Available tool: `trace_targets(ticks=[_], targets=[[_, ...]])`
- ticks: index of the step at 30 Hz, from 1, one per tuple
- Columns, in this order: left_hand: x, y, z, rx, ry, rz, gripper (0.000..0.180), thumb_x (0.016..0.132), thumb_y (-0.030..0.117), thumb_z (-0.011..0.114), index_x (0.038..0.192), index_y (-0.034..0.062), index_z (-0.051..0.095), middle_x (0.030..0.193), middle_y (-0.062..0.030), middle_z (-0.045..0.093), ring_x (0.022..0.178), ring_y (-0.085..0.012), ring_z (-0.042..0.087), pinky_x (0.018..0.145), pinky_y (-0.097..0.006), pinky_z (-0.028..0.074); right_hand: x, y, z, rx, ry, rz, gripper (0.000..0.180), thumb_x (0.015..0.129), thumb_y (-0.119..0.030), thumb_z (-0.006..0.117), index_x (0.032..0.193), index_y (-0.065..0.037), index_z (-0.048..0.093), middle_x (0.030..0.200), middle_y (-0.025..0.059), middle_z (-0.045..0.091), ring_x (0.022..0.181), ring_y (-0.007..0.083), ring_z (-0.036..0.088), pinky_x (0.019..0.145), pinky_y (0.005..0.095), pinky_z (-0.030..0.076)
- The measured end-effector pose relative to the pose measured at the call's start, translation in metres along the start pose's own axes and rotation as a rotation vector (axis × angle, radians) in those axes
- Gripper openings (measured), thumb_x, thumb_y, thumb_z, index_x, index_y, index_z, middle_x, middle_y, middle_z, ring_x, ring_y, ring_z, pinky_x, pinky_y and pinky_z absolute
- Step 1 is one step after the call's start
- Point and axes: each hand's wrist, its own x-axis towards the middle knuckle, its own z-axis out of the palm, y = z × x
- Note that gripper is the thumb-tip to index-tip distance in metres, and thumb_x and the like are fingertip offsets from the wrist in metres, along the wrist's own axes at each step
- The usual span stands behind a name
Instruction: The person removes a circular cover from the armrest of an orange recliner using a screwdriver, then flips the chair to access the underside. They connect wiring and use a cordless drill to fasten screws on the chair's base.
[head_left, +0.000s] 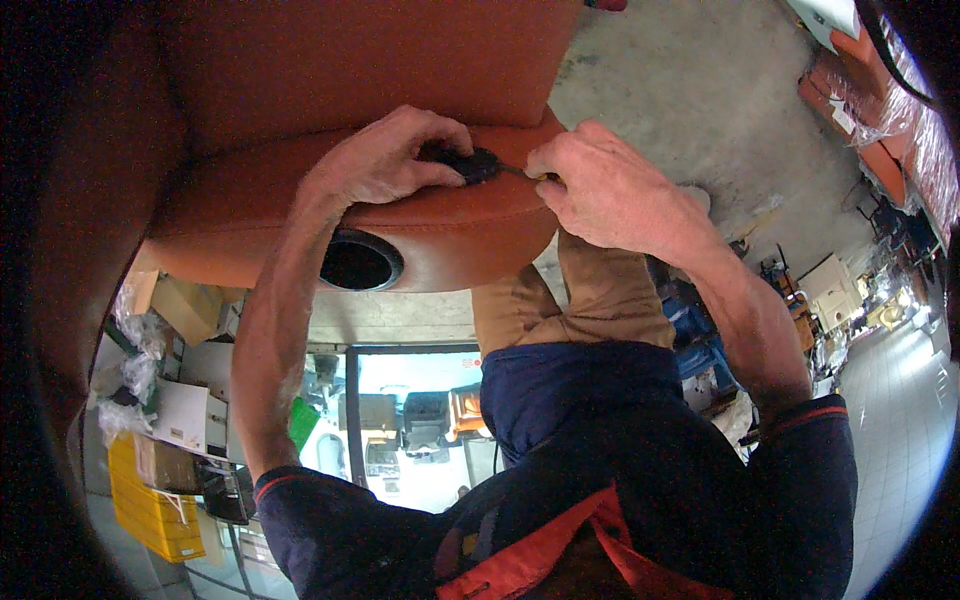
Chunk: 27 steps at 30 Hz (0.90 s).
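Left grip [410,155]: bare hand, thumb and fingers curled close together, with hold of a small black piece [480,165]. Exact form of the piece hidden in part by the fingers.

Right grip [605,185]: bare hand, knuckles upward, thumb and forefinger pinched together on a thin dark length [515,171], which spans the short gap to the black piece. Whether the two are joined: cannot tell.

Location of black piece: over the top of a padded armrest [470,222], near its rounded right end. Armrest in red-brown upholstery, seam along the front edge.

Black ring [397,268]: set in the armrest's near face, below the left wrist, around a dark round opening.

Upholstered panel [370,70]: matching red-brown, standing behind the armrest.

Wearer: brown trousers [610,295]; dark navy shirt [590,420], red trim at sleeves and collar.

Left side: cardboard box [187,308]; crumpled clear plastic [140,370]; white cabinet [183,415]; yellow crate [150,505].

Right side: grey concrete floor [670,85]; red-brown upholstered piece [858,125], partly under clear film; pale tiled floor [890,450] farther down.
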Motion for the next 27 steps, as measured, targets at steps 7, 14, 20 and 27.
trace_targets(ticks=[7,14,20,27], targets=[[0.001,0.001,-0.002,0.004,-0.025,0.008,0.037,0.082,0.008,0.082,0.116,0.0017,0.068,0.120,-0.0127,0.071,0.116,-0.0288,0.066,0.105,-0.040,0.050,0.003,0.005,0.000,0.012,0.047,-0.066,0.024,0.092,-0.014,0.065,0.112,-0.003,0.072,0.103,0.0239,0.070,0.109,0.0432,0.061,0.100,0.0477,0.050],[0.003,0.004,-0.008,-0.021,-0.014,-0.124,0.026,0.091,0.010,0.070,0.116,0.0020,0.073,0.111,-0.0130,0.076,0.106,-0.0243,0.070,0.099,-0.036,0.052,-0.040,-0.007,0.010,0.155,0.174,-0.047,0.017,0.090,-0.009,0.063,0.102,-0.001,0.072,0.095,0.0237,0.071,0.093,0.0449,0.066,0.085,0.0509,0.053],[0.005,-0.008,-0.014,0.009,-0.035,-0.074,0.026,0.092,0.005,0.065,0.116,0.0007,0.074,0.110,-0.0111,0.077,0.104,-0.0213,0.070,0.098,-0.035,0.052,-0.057,-0.025,0.037,0.258,0.319,-0.135,0.019,0.092,-0.005,0.065,0.110,-0.001,0.069,0.095,0.0218,0.072,0.087,0.0428,0.069,0.076,0.0454,0.054],[0.007,-0.017,-0.014,-0.036,-0.052,-0.028,0.029,0.087,0.000,0.066,0.115,-0.0001,0.074,0.109,-0.0103,0.077,0.104,-0.0209,0.069,0.099,-0.035,0.052,-0.041,-0.033,0.037,0.270,0.249,-0.037,0.018,0.092,-0.006,0.066,0.109,-0.002,0.069,0.090,0.0226,0.071,0.086,0.0436,0.068,0.075,0.0449,0.054]])
